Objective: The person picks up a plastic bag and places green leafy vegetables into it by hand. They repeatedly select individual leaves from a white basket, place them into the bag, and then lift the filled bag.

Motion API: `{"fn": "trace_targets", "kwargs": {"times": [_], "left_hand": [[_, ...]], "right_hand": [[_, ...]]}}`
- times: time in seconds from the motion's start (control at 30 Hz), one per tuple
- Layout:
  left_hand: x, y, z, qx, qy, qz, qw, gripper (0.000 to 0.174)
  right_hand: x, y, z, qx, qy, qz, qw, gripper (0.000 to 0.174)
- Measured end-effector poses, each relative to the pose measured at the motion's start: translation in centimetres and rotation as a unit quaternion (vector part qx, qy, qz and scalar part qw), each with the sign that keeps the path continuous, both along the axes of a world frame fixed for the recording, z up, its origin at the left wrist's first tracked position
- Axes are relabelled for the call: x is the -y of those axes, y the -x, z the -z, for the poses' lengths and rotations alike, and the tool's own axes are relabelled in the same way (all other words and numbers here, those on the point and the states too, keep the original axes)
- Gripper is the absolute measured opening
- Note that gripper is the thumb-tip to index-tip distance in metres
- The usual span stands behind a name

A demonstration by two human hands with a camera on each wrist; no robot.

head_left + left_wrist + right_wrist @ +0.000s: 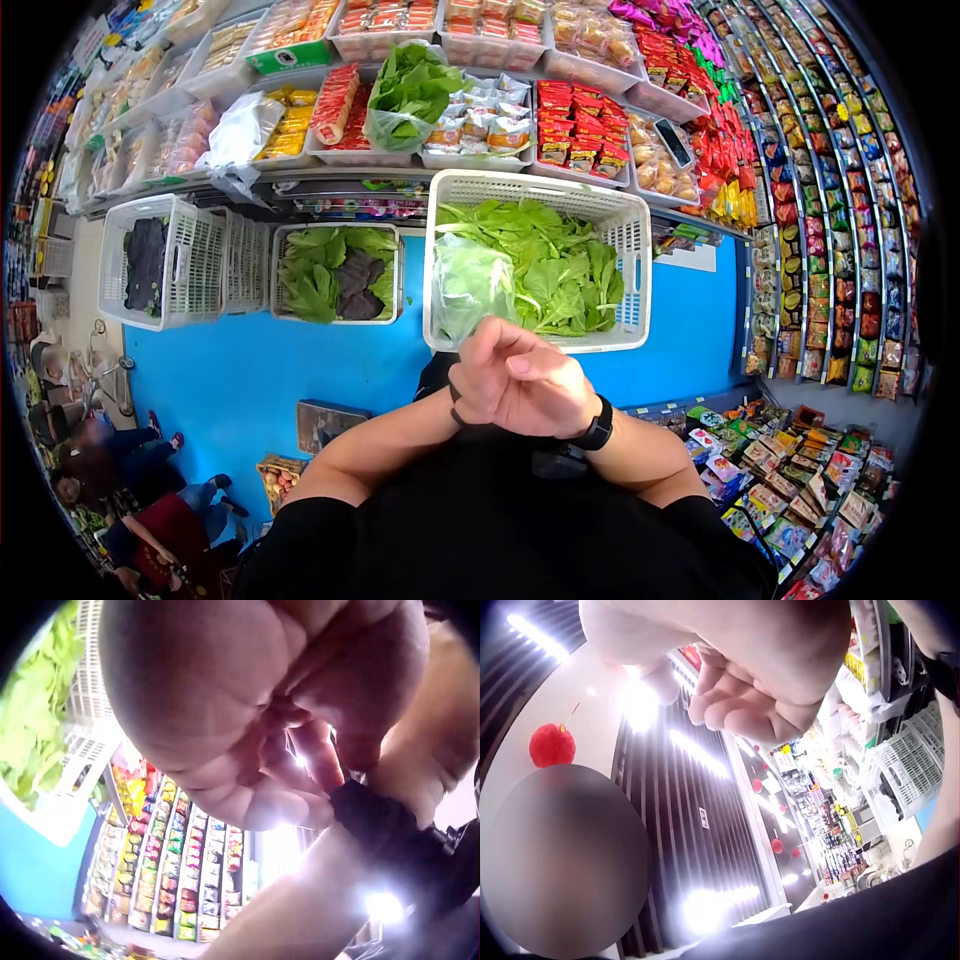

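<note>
My two hands are together in front of my chest in the head view, overlapping each other. The left hand (485, 365) is bent at the knuckles, and its fingertips sit close to the right hand (552, 395); I cannot tell what they grip. In the left wrist view those curled fingers (289, 808) come right beside the black watch (382, 832). The right hand's fingers (742, 712) are loosely curled around nothing in the right wrist view. Just beyond the hands, a clear plastic bag (470, 290) of leafy greens lies in a white crate (540, 345) among loose green leaves (560, 250).
To the left stand a smaller crate (337, 227) of green and dark leaves and a white crate (180, 265) with dark leaves. Another bag of greens (408, 95) rests on the packaged snacks behind. A phone (673, 143) lies there too. Snack shelves (830, 250) line the right.
</note>
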State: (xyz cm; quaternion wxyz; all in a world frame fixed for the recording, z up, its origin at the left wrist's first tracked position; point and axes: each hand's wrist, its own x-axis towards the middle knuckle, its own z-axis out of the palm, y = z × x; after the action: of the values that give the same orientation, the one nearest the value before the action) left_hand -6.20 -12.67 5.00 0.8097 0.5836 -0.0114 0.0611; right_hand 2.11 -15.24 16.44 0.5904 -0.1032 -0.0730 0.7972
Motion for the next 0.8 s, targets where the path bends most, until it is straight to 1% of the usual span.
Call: {"fn": "trace_targets", "kwargs": {"times": [0.07, 0.1, 0.17, 0.2, 0.23, 0.27, 0.3, 0.33, 0.37, 0.4, 0.43, 0.47, 0.5, 0.53, 0.57, 0.6, 0.63, 0.67, 0.73, 0.77, 0.8], "left_hand": [[-0.8, 0.3, -0.8, 0.025, 0.036, 0.043, 0.998, 0.024], [-1.2, 0.1, -0.9, 0.034, 0.047, 0.055, 0.997, 0.023], [-1.3, -0.6, -1.2, 0.044, 0.054, 0.062, 0.996, 0.023], [-1.1, -1.3, -1.4, 0.034, 0.035, 0.045, 0.998, 0.023], [-1.0, -2.0, -1.9, -0.003, -0.027, 0.010, 1.000, 0.023], [-1.3, -2.4, -2.5, -0.015, -0.052, 0.002, 0.999, 0.022], [-1.7, -2.7, -1.2, -0.001, -0.087, -0.007, 0.996, 0.021], [-2.1, -2.8, -0.6, 0.010, -0.122, -0.019, 0.992, 0.020], [-2.1, -2.5, -0.4, 0.046, -0.158, -0.144, 0.976, 0.022], [-2.3, -2.4, -1.0, 0.078, -0.193, -0.267, 0.941, 0.025], [-1.6, -3.0, 2.6, 0.093, 0.059, -0.285, 0.952, 0.029], [-1.0, -3.6, 6.1, 0.103, 0.306, -0.289, 0.901, 0.034], [-4.7, -2.8, 5.7, -0.078, 0.070, -0.278, 0.955, 0.027], [-5.2, -3.7, 3.5, -0.110, 0.127, -0.364, 0.916, 0.015], [-5.9, -4.7, 2.5, -0.123, 0.081, -0.432, 0.890, 0.012], [-6.4, -5.6, 1.9, -0.135, 0.035, -0.497, 0.856, 0.012], [-6.7, -6.5, 2.0, -0.111, 0.058, -0.512, 0.850, 0.012], [-6.9, -7.5, 2.0, -0.086, 0.079, -0.524, 0.843, 0.012], [-6.4, -10.1, 1.6, -0.081, 0.080, -0.552, 0.826, 0.013], [-6.2, -11.5, 1.7, -0.075, 0.088, -0.553, 0.825, 0.013], [-6.0, -12.8, 1.6, -0.069, 0.095, -0.555, 0.823, 0.013]], "right_hand": [[0.0, 0.2, -0.1, -0.003, -0.008, -0.034, 0.999, 0.027], [0.0, 0.4, -0.1, -0.002, -0.008, -0.030, 1.000, 0.027], [0.0, 1.1, -0.1, 0.175, 0.001, -0.050, 0.983, 0.025], [-0.1, 1.4, 0.9, 0.385, -0.072, -0.022, 0.920, 0.022], [-0.1, 1.5, 0.7, 0.477, -0.137, 0.031, 0.868, 0.019], [-0.3, 1.4, 0.6, 0.561, -0.199, 0.081, 0.800, 0.017], [-0.2, 0.9, 1.0, 0.589, -0.215, 0.084, 0.774, 0.014], [-0.2, 0.0, 1.2, 0.590, -0.210, 0.085, 0.775, 0.014], [-0.1, -1.2, 1.3, 0.647, -0.233, 0.109, 0.718, 0.013], [-0.2, -2.4, 1.4, 0.697, -0.255, 0.132, 0.657, 0.012], [-0.1, -4.1, 1.7, 0.773, -0.258, 0.171, 0.554, 0.009], [-0.3, -6.0, 3.1, 0.760, -0.249, 0.216, 0.561, 0.011], [0.4, -7.1, 3.0, 0.757, -0.141, 0.184, 0.611, 0.015], [1.1, -8.2, 3.0, 0.743, -0.032, 0.147, 0.653, 0.019], [1.9, -9.4, 4.0, 0.736, -0.038, 0.145, 0.660, 0.019], [2.8, -10.5, 5.9, 0.737, -0.003, 0.040, 0.675, 0.029], [3.1, -11.3, 6.6, 0.729, 0.030, -0.065, 0.680, 0.039], [3.7, -11.8, 7.1, 0.710, 0.005, -0.125, 0.693, 0.050], [5.0, -11.9, 9.3, 0.667, -0.068, -0.103, 0.735, 0.055], [5.4, -12.2, 10.4, 0.644, -0.082, -0.105, 0.754, 0.059], [5.5, -12.7, 10.5, 0.637, -0.090, -0.106, 0.758, 0.059]]}}
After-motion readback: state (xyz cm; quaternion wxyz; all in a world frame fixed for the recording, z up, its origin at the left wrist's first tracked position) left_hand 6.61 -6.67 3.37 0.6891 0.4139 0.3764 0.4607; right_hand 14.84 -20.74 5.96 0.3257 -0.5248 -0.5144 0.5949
